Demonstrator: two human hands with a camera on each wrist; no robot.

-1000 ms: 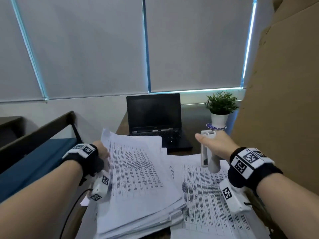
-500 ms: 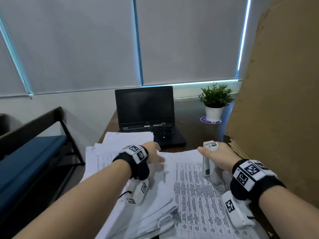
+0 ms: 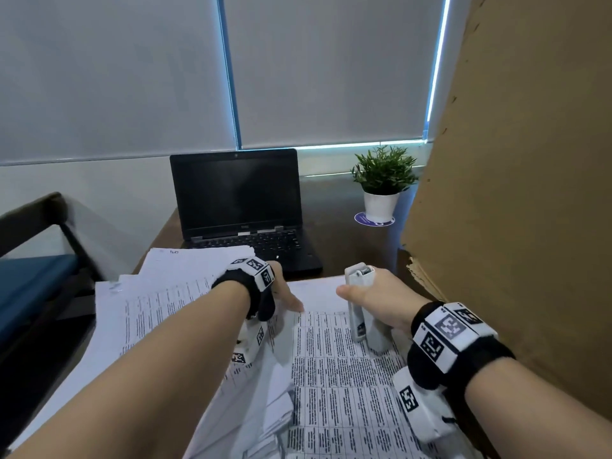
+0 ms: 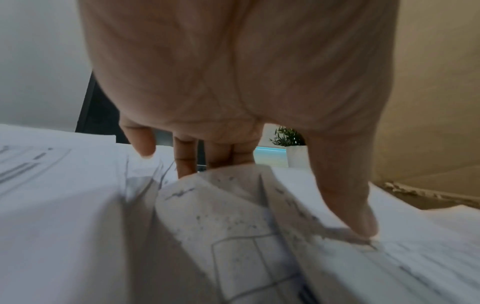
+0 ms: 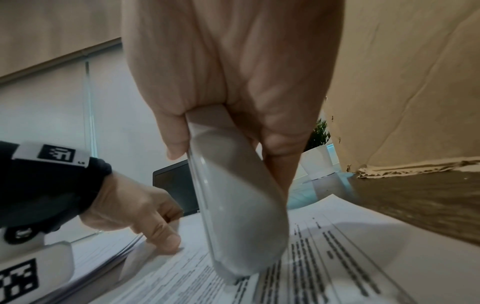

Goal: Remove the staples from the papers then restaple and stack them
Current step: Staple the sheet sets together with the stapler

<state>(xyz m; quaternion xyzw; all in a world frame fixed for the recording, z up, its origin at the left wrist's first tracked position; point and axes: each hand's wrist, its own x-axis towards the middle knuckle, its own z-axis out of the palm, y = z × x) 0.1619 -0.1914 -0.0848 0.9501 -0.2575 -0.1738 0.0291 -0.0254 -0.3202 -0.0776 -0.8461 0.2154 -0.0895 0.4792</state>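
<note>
- Papers (image 3: 347,376) with printed tables lie flat on the desk, next to a big messy pile (image 3: 159,309) on the left.
- Right hand (image 3: 381,303) is wrapped around a white stapler (image 3: 359,306), standing it on end on the flat sheet (probably kept ready for stapling).
- Left hand (image 3: 284,293) reaches over the pile's edge, thumb (image 4: 348,197) pressing the paper, maybe to lift some; whether its fingers pinch any, I cannot tell.
- Laptop (image 3: 238,207) and plant (image 3: 382,180) sit farther back.
</note>
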